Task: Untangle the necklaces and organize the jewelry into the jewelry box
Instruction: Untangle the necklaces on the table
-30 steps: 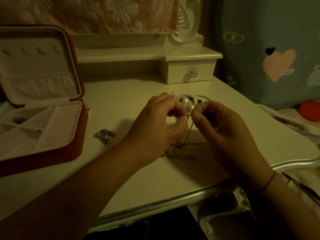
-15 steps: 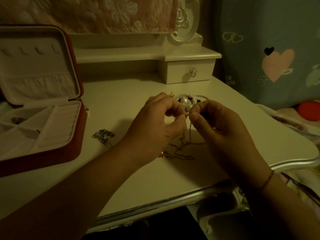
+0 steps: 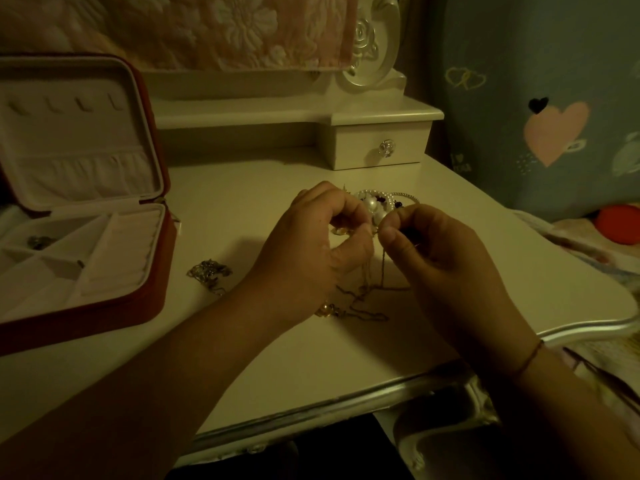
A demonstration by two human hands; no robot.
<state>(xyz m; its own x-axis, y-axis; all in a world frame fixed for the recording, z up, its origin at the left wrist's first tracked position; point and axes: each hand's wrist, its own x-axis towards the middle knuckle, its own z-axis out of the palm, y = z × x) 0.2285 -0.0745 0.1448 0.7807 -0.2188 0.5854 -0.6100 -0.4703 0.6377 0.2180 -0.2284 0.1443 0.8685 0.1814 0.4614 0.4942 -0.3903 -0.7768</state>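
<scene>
Two hands are close together over a cream dressing table [image 3: 242,358]. The left hand [image 3: 311,251] and the right hand [image 3: 446,268] each pinch a bit of a thin tangled chain [image 3: 367,296]. The chain hangs down between them, and its lower loops lie on the table. A small gold piece [image 3: 325,310] lies at the chain's end, by the left wrist. Just behind the hands sits a little pile of pearl beads [image 3: 377,202]. A silver clump of jewelry [image 3: 209,271] lies on the table, between the left arm and the red jewelry box [image 3: 152,289]. The box stands open at the left. One small dark piece [image 3: 40,241] lies in one of its back compartments.
</scene>
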